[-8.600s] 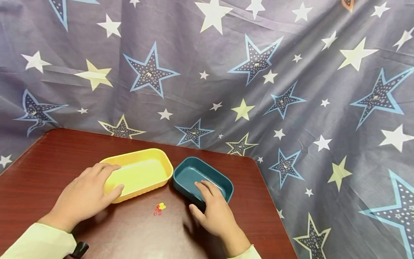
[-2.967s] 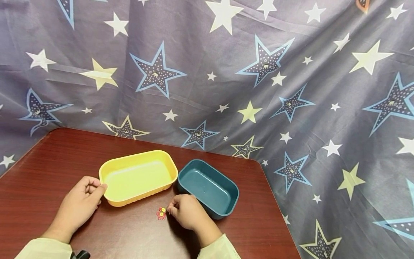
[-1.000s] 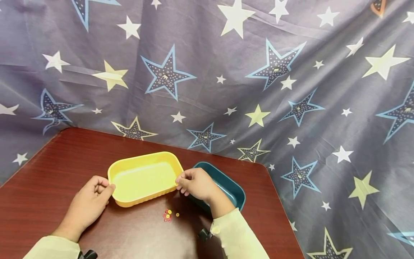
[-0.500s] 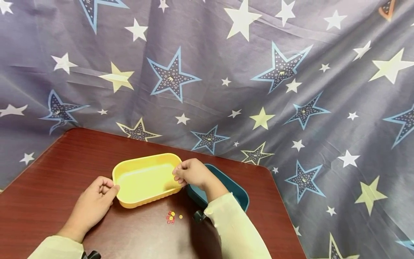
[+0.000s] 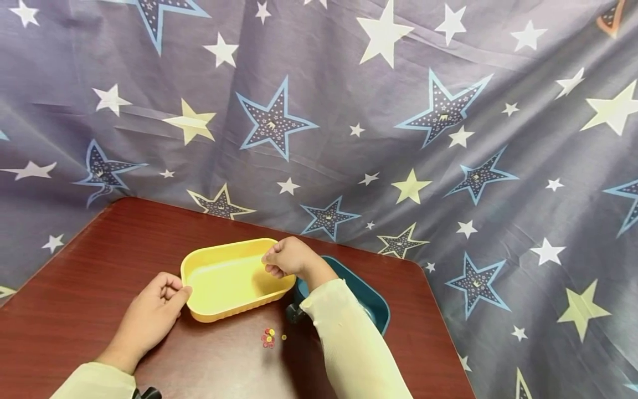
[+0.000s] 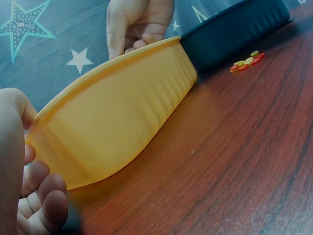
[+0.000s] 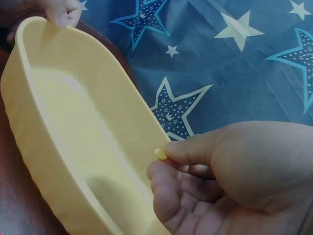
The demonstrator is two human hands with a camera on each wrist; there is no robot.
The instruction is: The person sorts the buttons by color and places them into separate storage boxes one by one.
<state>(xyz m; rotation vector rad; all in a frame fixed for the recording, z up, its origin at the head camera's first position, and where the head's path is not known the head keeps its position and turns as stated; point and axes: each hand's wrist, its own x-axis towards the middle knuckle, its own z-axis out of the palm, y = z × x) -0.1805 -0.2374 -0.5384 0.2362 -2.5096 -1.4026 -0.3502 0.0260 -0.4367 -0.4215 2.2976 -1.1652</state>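
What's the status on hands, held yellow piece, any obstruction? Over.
Left hand gripping yellow bin by one end. Right hand pinching yellow piece above the bin. Nothing visible blocking the way down.

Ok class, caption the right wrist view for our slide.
Right hand pinches a yellow disc above a yellow tray, left hand gripping its far end.

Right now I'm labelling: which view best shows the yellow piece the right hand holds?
Right wrist view: the yellow piece shows clearly, pinched by the right hand. Head view: indistinct against the yellow tray. Left wrist: not visible.
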